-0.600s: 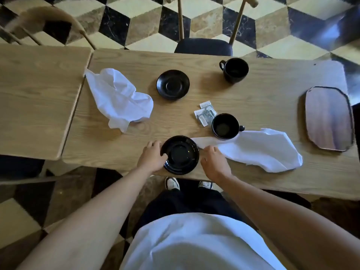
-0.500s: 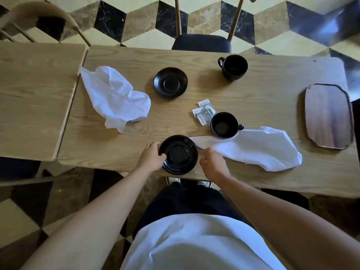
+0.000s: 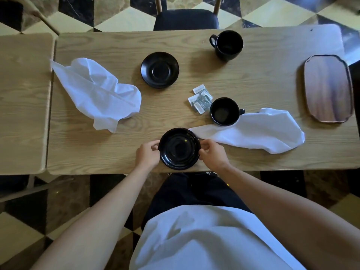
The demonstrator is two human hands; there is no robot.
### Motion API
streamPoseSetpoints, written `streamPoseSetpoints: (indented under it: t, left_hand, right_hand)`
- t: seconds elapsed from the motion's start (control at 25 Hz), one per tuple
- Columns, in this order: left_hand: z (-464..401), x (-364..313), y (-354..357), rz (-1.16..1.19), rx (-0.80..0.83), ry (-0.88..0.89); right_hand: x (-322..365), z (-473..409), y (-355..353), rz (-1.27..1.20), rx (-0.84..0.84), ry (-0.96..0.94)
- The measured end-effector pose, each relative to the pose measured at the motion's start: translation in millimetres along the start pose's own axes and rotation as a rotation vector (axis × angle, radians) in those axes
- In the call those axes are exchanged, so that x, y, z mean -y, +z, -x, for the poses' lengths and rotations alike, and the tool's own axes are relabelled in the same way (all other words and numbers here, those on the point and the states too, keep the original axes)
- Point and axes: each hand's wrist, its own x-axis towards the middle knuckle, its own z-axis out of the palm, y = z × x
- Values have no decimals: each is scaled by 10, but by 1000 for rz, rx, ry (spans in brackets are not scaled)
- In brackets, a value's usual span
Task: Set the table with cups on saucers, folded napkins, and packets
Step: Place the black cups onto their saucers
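Left hand (image 3: 147,155) and right hand (image 3: 212,155) curl fingertips onto opposite rims of the near black saucer (image 3: 179,148), apparently flat on the wooden table (image 3: 263,61) at its front edge, touching the white napkin (image 3: 253,133), with cup (image 3: 225,111) and packets (image 3: 200,98) just behind.

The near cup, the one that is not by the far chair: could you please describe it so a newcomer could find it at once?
Start at the wooden table and find the white napkin lying right of the person's hands. The black cup stands at that napkin's upper edge, beside the small packets. Unlike the other cup at the far edge, its handle points right.
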Motion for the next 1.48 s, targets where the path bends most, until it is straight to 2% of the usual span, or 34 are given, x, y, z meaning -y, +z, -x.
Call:
streamPoseSetpoints:
  t: [0.44,0.56,0.72,0.84,1.08,1.28,1.48]
  left_hand:
    - [96,-182,317,-64,83,99]
    - [88,-220,331,-87,85,105]
    - [63,-252,294,-124,102,101]
    - [27,-327,216,-108,79,80]
    - [-208,-646,-21,-32,84,138]
    - [-544,-962,-339,-48,30,190]
    - [-1048,-1347,-557,-5,-120,169]
  right_hand:
    - [-292,47,-246,-34,-119,64]
    - [-315,32,-272,-43,-104,68]
    - [-245,31,-278,64,-149,36]
    - [-53,-12,-287,176,-161,-38]
    - [658,-249,-206,235,-89,-236]
    - [1196,-597,-152,200,-121,-223]
    - [1593,-1234,-223,165,-164,-245]
